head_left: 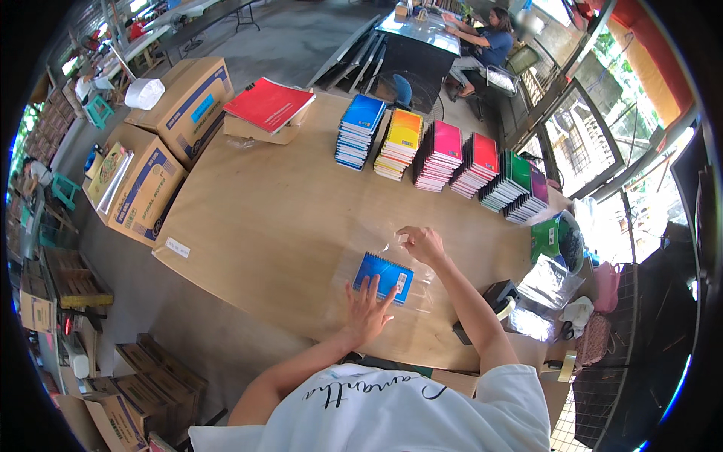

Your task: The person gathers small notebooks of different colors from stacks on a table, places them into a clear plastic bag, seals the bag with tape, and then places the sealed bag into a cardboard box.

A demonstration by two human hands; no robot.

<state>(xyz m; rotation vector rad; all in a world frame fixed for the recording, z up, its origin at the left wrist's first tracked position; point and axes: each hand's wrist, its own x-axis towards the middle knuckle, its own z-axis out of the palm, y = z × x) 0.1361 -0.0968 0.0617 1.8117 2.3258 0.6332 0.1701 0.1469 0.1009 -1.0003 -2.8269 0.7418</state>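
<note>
A small blue spiral notebook (380, 273) lies on the wooden table (279, 218) inside a clear plastic bag (413, 290). My left hand (367, 310) rests flat on the notebook's near edge, fingers spread. My right hand (422, 243) pinches the bag's far open edge just beyond the notebook. Along the table's far side stand several stacks of spiral notebooks: blue (359, 130), yellow-orange (399, 143), pink (438, 154), red (476, 163) and green (508, 181).
A red notebook (268, 103) lies on a low box at the far left corner. Large cardboard cartons (184, 105) stand left of the table. A tape dispenser (497, 297) and clear bags (548, 280) sit at the right. A person (486, 41) sits at a far desk.
</note>
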